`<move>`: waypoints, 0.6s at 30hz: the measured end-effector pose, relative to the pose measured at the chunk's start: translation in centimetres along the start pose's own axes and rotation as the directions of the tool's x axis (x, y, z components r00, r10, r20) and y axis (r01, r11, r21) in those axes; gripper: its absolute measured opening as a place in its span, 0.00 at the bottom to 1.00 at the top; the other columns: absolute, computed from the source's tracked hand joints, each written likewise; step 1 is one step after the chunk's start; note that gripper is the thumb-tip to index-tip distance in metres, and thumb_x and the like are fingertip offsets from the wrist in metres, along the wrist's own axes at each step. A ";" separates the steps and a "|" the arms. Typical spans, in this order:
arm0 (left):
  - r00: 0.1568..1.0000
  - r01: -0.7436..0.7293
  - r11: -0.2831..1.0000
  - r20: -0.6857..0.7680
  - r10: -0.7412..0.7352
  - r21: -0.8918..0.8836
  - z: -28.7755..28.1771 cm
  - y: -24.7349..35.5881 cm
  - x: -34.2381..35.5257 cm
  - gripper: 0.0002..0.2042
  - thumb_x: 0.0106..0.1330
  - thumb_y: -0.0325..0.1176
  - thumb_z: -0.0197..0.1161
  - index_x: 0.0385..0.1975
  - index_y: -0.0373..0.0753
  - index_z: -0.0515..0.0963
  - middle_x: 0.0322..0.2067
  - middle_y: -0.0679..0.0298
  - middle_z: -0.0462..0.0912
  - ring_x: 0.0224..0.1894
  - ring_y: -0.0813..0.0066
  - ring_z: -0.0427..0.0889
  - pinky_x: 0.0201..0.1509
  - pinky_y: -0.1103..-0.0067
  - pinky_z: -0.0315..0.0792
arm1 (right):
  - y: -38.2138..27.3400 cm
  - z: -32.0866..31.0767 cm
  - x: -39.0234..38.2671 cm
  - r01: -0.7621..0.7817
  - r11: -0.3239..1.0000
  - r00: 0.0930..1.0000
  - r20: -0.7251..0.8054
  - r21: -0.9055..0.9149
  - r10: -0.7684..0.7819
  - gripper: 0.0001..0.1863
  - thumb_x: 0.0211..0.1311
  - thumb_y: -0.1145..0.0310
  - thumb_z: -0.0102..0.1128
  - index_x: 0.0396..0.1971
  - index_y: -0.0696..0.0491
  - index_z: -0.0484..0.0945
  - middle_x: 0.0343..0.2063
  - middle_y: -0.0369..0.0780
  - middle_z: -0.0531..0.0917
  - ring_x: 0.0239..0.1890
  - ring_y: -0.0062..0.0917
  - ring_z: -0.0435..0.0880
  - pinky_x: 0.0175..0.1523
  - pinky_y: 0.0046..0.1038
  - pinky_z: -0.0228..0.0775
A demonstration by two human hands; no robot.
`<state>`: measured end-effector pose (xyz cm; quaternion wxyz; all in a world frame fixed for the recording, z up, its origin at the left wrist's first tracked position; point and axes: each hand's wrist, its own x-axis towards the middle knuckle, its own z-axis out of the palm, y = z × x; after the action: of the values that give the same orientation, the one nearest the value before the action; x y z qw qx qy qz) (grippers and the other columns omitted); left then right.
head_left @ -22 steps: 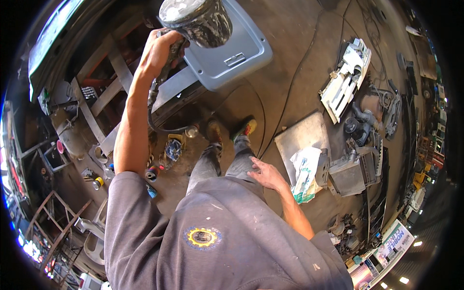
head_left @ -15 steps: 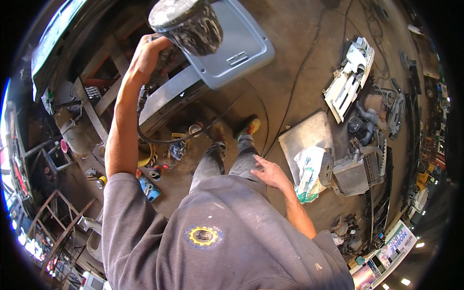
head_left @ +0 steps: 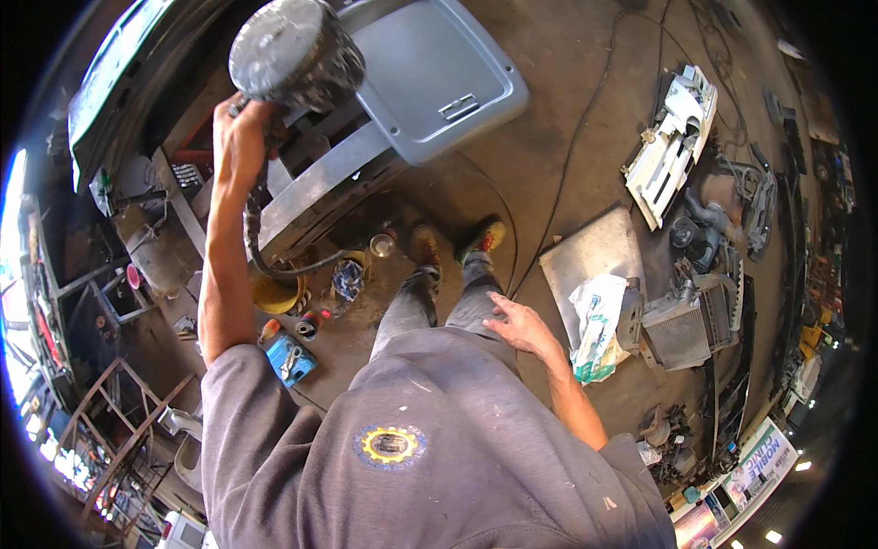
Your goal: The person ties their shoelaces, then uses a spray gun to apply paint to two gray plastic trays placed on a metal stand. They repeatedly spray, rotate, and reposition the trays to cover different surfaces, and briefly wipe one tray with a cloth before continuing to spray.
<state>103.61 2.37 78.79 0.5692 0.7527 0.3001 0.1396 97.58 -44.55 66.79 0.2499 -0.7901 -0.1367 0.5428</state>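
Observation:
My left hand (head_left: 240, 137) is wrapped round the grip of a spray gun with a round, paint-smeared cup (head_left: 297, 55) on top. The cup hides most of the gun. A dark hose (head_left: 293, 271) hangs from the gun and curves off near my feet. Just right of the cup lies a smooth grey panel (head_left: 430, 73) with rounded corners and a small latch-like fitting, resting over a metal beam (head_left: 325, 183). By my right thigh, my right hand (head_left: 521, 325) holds nothing, its fingers apart.
Below the beam stand a yellow bucket (head_left: 277, 295), cans and a blue box (head_left: 291, 360). To the right are a flat board (head_left: 594, 256), a white plastic bag (head_left: 599, 320), a radiator (head_left: 681, 328) and a white bumper-like part (head_left: 672, 146). Cables (head_left: 590, 110) cross the floor.
My left hand and the spray gun have moved left, away from over the grey panel, which now shows more of its surface. My right hand stays by my thigh.

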 end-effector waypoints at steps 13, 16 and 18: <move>0.953 0.248 0.965 0.200 -0.226 -0.092 -2.2 -0.8 -3.8 0.19 0.62 0.46 0.54 0.40 0.34 0.77 0.24 0.60 0.79 0.19 0.74 0.75 0.19 0.80 0.66 | -0.1 0.5 -0.3 -0.022 1.000 1.000 0.001 0.011 0.022 0.38 0.60 0.51 0.59 0.68 0.49 0.61 0.54 0.49 0.79 0.55 0.42 0.78 0.61 0.35 0.67; 0.975 0.179 0.983 0.130 -0.181 0.026 -2.6 0.3 -2.0 0.14 0.55 0.36 0.54 0.33 0.32 0.78 0.24 0.60 0.80 0.21 0.75 0.76 0.18 0.79 0.67 | -0.6 0.3 -0.3 -0.030 1.000 1.000 0.002 0.005 0.029 0.37 0.60 0.51 0.59 0.67 0.50 0.62 0.53 0.49 0.79 0.55 0.42 0.78 0.61 0.35 0.67; 0.984 0.137 0.987 0.101 -0.145 0.087 -3.1 0.2 -0.9 0.14 0.59 0.37 0.55 0.35 0.32 0.79 0.25 0.61 0.80 0.22 0.75 0.76 0.19 0.79 0.68 | -0.4 0.3 -0.2 -0.019 1.000 1.000 -0.014 -0.002 0.019 0.37 0.59 0.51 0.59 0.67 0.51 0.63 0.52 0.49 0.80 0.55 0.42 0.78 0.61 0.35 0.67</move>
<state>101.20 4.17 80.07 0.5623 0.7580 0.3271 0.0465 97.23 -44.21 67.07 0.2448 -0.7953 -0.1279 0.5396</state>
